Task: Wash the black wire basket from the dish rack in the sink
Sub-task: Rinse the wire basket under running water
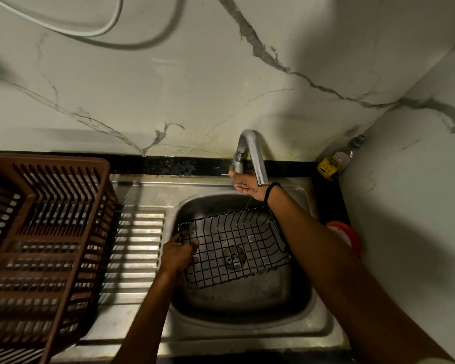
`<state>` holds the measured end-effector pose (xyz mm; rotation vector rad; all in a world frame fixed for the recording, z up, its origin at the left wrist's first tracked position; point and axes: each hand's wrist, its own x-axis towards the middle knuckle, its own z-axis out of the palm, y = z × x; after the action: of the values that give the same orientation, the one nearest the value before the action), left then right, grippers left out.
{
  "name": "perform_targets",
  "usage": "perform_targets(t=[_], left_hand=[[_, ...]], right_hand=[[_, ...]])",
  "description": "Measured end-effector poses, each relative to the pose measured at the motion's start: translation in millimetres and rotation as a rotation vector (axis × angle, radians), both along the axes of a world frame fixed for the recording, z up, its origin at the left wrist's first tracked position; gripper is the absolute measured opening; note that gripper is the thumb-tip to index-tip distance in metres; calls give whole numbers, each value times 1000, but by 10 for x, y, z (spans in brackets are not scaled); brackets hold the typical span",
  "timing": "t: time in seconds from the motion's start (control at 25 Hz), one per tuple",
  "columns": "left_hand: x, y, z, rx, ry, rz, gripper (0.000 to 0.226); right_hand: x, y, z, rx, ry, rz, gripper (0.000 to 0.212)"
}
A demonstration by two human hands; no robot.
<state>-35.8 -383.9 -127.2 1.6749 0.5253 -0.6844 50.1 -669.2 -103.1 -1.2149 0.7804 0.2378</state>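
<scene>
The black wire basket (237,245) hangs inside the steel sink (247,321), over the drain. My left hand (179,254) grips its left rim, fingers curled over the wire. My right hand (246,183) reaches up behind the chrome tap (251,153); its fingers are at the tap's base, partly hidden by the spout. A thin stream of water falls from the spout toward the basket's far edge.
A brown plastic dish rack (42,248) stands on the ribbed drainboard (137,248) to the left. A yellow-labelled bottle (336,161) sits in the back right corner. A red-lidded container (347,235) stands right of the sink by the wall.
</scene>
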Motion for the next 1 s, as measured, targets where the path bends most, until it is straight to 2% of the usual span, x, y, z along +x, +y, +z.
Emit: perform_targets(t=[0.08,0.24,0.32,0.48,0.6,0.72,0.84,0.88,1.0], left_hand=[[2,18,-21,-7,-6,15,39],[-12,36,-27,-2,-6,47,35],[-29,41,-28,-3,-9,55,35],[-66,59,-45,9,-2,26,37],[-85,60,-47,55,6,6,42],[-100,37,23,57,6,30,44],[-94,-1,89,29,29,82,35],[-94,-4,94,8,47,99,31],[-99,9,115,-33,99,96,19]], right_hand=[[-124,-20,60,61,-15,-31,58],[-357,-55,133,167,30,-95,14],[-474,-38,211,178,55,-96,15],[-674,44,383,183,69,-3,31],[-755,93,493,201,-13,30,27],[-799,99,556,162,-70,-25,20],[-857,139,576,-26,-110,-68,17],[-878,156,574,-188,-98,-69,17],[-955,118,535,-857,30,-29,23]])
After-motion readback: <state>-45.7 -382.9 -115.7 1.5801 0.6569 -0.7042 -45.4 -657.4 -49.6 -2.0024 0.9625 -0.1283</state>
